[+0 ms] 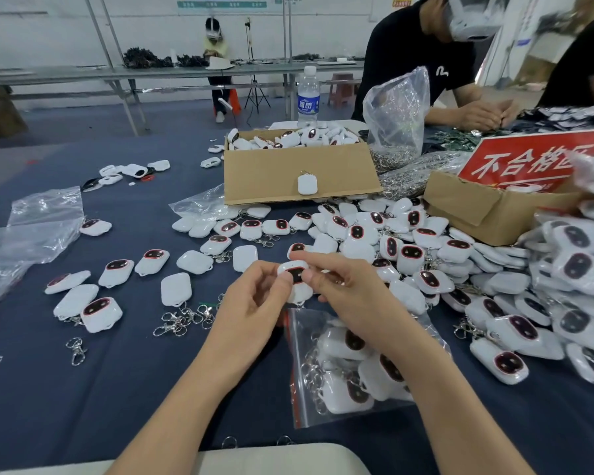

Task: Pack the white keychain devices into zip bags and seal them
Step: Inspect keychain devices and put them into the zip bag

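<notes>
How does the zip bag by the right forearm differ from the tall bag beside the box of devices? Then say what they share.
The zip bag lies flat; the tall bag stands upright. The zip bag holds white devices; the tall bag holds metal clips. The zip bag has a red edge strip; the tall bag shows none. Both are clear plastic.

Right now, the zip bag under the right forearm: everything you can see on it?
The zip bag is clear, soft-looking plastic with a red strip along its left edge. It lies flat on the dark blue cloth, holding several white keychain devices with dark oval faces, their metal clasps bunched toward the strip. The right forearm crosses over its upper right part; contact unclear. The left hand and right hand pinch a separate device beyond it. Sealed or open: cannot tell.
</notes>
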Tool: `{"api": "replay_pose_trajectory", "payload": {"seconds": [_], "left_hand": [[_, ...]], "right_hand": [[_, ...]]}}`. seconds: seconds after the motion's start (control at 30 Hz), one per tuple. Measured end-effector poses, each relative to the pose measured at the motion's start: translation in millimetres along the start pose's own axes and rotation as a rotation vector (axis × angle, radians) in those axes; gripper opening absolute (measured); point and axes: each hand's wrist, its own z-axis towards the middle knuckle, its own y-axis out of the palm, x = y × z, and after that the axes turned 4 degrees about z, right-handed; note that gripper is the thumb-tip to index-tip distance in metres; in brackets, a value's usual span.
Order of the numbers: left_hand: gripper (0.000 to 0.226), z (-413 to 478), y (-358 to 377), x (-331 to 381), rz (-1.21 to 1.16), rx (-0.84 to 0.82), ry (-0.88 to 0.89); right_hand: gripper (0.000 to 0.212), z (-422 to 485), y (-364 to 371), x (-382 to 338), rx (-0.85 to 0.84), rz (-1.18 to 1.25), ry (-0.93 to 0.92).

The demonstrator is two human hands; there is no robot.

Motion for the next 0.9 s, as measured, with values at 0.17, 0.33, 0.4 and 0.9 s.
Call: {"api": "replay_pose_trajectory", "payload": {"seconds": [0.17,0.33,0.4,0.9], "left_hand": [[0.013,0.8,-0.8,-1.1,0.039,-0.018,-0.014],[0.013,1.8,-0.7,-2.8,0.044,-0.013,-0.008],[0.012,1.6,-0.8,-4.0,0.041,-0.013,-0.005],[0.016,0.1,1.0,-2.0,0.012,-0.039,0.022]], "right_hand": [[0.026,0.3,-3.3,5.9,-0.055,0.018,0.049],[0.018,0.9,-3.5,6.0,-0.049,0.081,0.093],[0.018,-0.1,-3.4,4.9,-0.055,0.089,0.095],[0.019,0.9,-0.5,-1.8,0.034,0.056,0.088]]}}
